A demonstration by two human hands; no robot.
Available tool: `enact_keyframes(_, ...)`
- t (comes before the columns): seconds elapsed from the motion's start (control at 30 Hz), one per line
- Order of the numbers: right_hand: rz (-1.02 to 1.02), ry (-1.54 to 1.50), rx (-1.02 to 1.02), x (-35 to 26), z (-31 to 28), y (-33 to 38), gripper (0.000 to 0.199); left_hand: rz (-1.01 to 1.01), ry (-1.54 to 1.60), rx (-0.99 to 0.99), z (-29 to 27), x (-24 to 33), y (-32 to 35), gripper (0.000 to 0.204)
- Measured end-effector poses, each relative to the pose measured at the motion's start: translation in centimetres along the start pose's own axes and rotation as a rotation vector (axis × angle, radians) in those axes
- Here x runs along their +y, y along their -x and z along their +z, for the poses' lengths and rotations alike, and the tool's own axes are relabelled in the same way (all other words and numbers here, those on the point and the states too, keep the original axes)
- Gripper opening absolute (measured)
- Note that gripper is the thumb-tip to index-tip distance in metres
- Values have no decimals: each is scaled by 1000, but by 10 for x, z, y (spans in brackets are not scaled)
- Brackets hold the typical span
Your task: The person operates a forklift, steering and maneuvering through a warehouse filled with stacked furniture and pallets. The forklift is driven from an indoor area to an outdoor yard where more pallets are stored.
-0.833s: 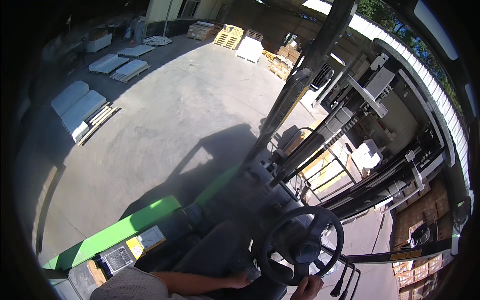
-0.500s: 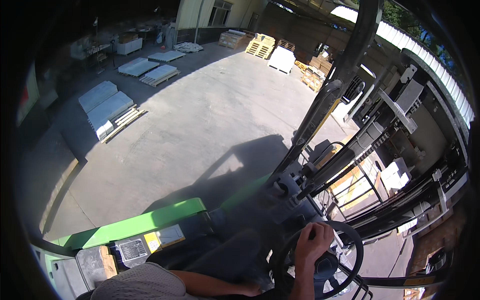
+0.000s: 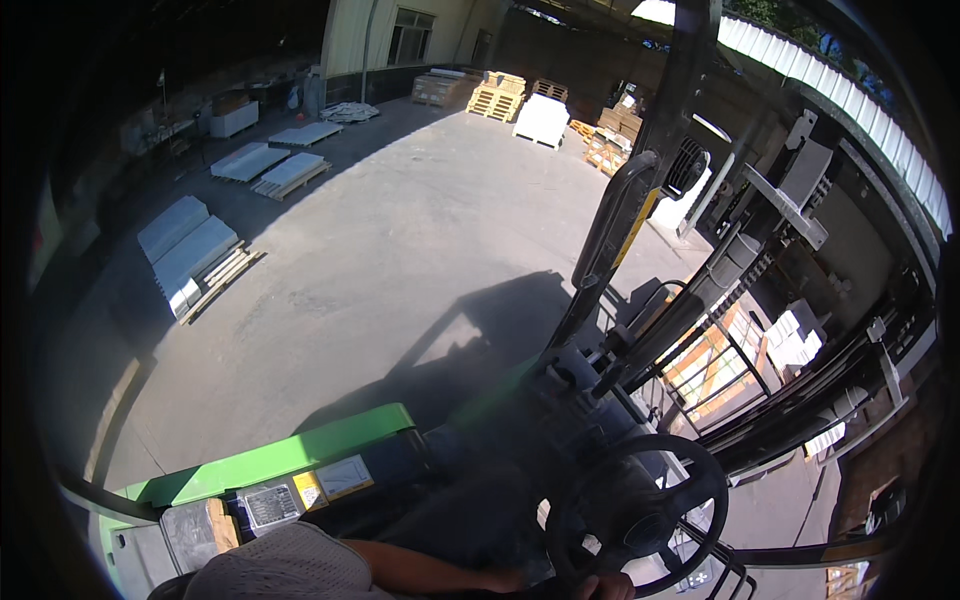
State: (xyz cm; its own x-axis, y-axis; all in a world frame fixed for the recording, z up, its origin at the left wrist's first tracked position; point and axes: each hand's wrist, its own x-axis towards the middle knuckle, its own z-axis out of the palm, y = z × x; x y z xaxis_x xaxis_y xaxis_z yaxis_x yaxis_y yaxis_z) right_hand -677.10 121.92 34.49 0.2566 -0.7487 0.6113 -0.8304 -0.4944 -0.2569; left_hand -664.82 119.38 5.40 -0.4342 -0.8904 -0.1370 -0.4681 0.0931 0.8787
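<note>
I am seated in a green and black forklift. A black steering wheel [image 3: 710, 470] with several spokes is at the lower right. My right hand [image 3: 608, 586] is closed on the wheel's near rim, partly cut off by the lower edge. My left arm, in a light mesh sleeve [image 3: 285, 560], lies across my lap. My left hand [image 3: 510, 580] rests low, left of the wheel; its fingers are lost in shadow. The green fender [image 3: 270, 455] runs along my left side. Ahead and right, the dark lifting mast [image 3: 740, 270] slants across the view.
Flat pallets of pale slabs [image 3: 190, 250] lie on the shaded floor at left. Wooden pallets [image 3: 497, 98] and a white block stack [image 3: 542, 120] stand at the back near a building. White boxes [image 3: 795, 340] show beyond the mast. A black roof pillar [image 3: 620, 210] blocks part of the view.
My right hand has moved from the wheel's far side down to its near rim, turning the wheel. The pallets have shifted left in view while the fender stays nearly in place.
</note>
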Motion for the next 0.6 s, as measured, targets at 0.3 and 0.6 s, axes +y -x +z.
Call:
enact_keyframes(0.3,-505,-585,215,562,-117,-295,13,12,234,562,288,318,-555,45)
enact_keyframes(0.6,-12,-174,595,1274,-442,-363,8,-197,-143,95,634,579,-968,41)
